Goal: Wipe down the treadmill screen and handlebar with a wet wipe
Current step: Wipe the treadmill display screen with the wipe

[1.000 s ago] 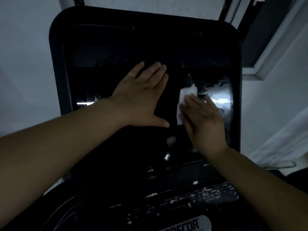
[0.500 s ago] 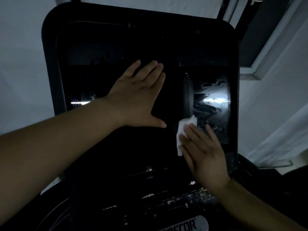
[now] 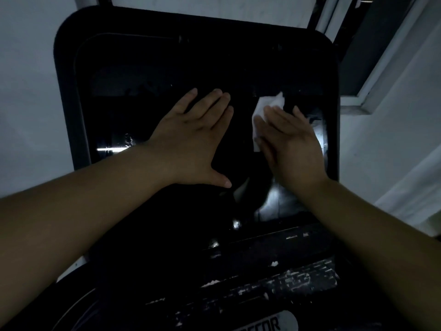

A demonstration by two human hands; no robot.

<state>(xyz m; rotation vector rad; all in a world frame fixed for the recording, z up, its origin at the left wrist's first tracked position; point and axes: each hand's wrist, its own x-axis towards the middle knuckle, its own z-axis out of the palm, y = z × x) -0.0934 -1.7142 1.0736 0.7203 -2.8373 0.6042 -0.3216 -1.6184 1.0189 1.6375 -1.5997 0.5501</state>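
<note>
The black treadmill screen (image 3: 148, 96) fills the middle of the view, glossy and dark, set in a rounded black frame. My left hand (image 3: 191, 137) lies flat on the glass near its centre, fingers spread, holding nothing. My right hand (image 3: 288, 144) presses a white wet wipe (image 3: 265, 111) against the right half of the screen with flat fingers; the wipe sticks out above and to the left of the fingertips. No handlebar is visible in this dim view.
Below the screen sits the black console panel (image 3: 286, 283) with worn, flaking paint and a silver brand badge (image 3: 265, 324). White walls stand on both sides, and a window frame (image 3: 381, 68) rises at the upper right.
My right hand has swept the wipe from the lower right part of the screen up to its upper right part. My left hand stays flat on the glass.
</note>
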